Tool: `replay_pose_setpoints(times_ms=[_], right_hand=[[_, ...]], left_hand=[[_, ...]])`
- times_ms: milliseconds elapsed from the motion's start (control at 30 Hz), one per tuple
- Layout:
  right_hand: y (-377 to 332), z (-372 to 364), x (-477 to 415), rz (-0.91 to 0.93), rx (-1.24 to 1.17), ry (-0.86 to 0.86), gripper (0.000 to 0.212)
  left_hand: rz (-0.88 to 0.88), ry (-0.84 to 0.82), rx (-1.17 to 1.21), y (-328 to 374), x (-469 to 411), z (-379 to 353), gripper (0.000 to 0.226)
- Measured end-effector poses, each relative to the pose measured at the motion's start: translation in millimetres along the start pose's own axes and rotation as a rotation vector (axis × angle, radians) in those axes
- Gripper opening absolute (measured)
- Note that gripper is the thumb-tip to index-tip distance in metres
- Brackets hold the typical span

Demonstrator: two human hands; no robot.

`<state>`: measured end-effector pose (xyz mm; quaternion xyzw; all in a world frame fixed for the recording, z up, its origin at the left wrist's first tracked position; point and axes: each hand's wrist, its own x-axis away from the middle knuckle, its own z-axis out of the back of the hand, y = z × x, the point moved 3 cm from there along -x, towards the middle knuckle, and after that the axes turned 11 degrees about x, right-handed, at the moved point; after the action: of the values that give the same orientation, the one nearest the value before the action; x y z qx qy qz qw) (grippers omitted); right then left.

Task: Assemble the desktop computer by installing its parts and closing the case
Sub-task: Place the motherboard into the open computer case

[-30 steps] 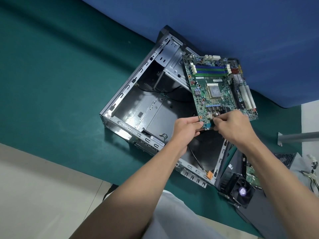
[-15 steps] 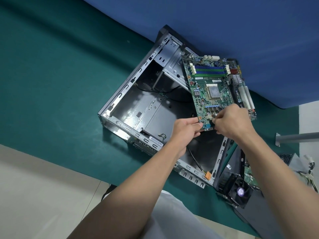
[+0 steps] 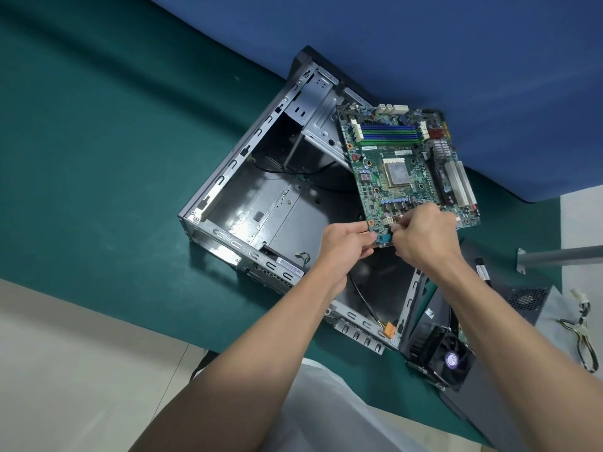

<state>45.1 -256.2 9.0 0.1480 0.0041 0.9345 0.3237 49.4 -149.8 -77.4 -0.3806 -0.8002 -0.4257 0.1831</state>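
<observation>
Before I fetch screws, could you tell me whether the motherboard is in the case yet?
Out: the left hand and right hand hold the green motherboard above the open grey metal case.

Finding nothing legible: blurring out on the white barcode sticker (image 3: 288,267) along the case (image 3: 228,166) rim, shrinking too small on the motherboard (image 3: 401,168)

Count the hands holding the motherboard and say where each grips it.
2. The left hand pinches the motherboard at its near left corner; the right hand grips the near edge right beside it, over the open case. No other hand shows.
</observation>
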Motion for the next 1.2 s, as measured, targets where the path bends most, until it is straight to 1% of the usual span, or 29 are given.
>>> replay_pose_setpoints(times_ms=[67, 100, 167, 233, 300, 367, 433, 467, 500, 567, 600, 633, 733, 800, 867, 933, 967, 1033, 1100, 1133, 1200], right_hand=[[-2, 0, 0, 0.013, 0.029, 0.006, 0.015], [-2, 1, 0, 0.019, 0.04, 0.009, 0.014], [-2, 1, -1, 0.048, 0.068, -0.002, 0.014], [1, 2, -3, 0.102, 0.098, -0.03, 0.015], [5, 5, -3, 0.223, 0.14, -0.033, 0.023], [13, 11, 2, 0.4, 0.166, 0.062, 0.024], [30, 17, 10, 0.542, 0.097, 0.159, 0.025], [43, 18, 11, 0.583, 0.079, 0.17, 0.032], [57, 18, 11, 0.609, 0.101, 0.147, 0.042], [85, 13, 7, 0.613, 0.182, 0.039, 0.065], [95, 9, 5, 0.603, 0.2, -0.005, 0.071], [103, 6, 2, 0.594, 0.196, -0.003, 0.071], [107, 2, -8, 0.62, 0.134, 0.106, 0.061], [104, -4, -17, 0.675, 0.156, 0.076, 0.064], [102, -9, -27, 0.724, 0.228, 0.029, 0.071], [98, -10, -35, 0.764, 0.286, 0.022, 0.075], [96, -8, -38, 0.788, 0.297, 0.038, 0.074], [91, -5, -40, 0.831, 0.294, 0.092, 0.065], [89, -1, -40, 0.866, 0.266, 0.142, 0.051], [87, 0, -39, 0.881, 0.268, 0.158, 0.046], [85, 3, -40, 0.902, 0.3, 0.166, 0.046]], left_hand=[[0.003, -0.009, 0.01, -1, -2, 0, 0.016], [0.006, -0.019, 0.006, -1, -2, 0, 0.017], [0.013, -0.029, 0.005, -1, -2, -1, 0.03], [0.011, -0.026, 0.006, -1, -2, -1, 0.031], [0.006, -0.021, 0.005, 1, -1, -1, 0.029], [-0.017, -0.018, -0.019, 2, -1, 0, 0.027], [-0.027, -0.01, -0.029, 3, 0, 1, 0.018], [-0.033, -0.005, -0.035, 4, 1, 1, 0.017], [-0.032, 0.007, -0.04, 4, 1, 2, 0.025], [-0.021, 0.033, -0.037, 4, 1, 3, 0.035], [-0.02, 0.039, -0.034, 4, 1, 3, 0.035], [-0.015, 0.039, -0.033, 4, 2, 3, 0.034], [-0.009, 0.035, -0.028, 4, 5, 2, 0.034], [0.001, 0.04, -0.019, 4, 4, 2, 0.037], [0.01, 0.054, -0.001, 4, 4, 2, 0.041], [0.009, 0.06, 0.02, 4, 3, 1, 0.041], [0.006, 0.062, 0.026, 4, 4, 1, 0.04], [-0.009, 0.075, 0.023, 5, 4, 1, 0.037], [-0.027, 0.098, -0.026, 7, 4, 1, 0.032], [-0.035, 0.101, -0.087, 9, 4, 1, 0.031], [-0.062, 0.104, -0.25, 12, 5, -1, 0.028]])
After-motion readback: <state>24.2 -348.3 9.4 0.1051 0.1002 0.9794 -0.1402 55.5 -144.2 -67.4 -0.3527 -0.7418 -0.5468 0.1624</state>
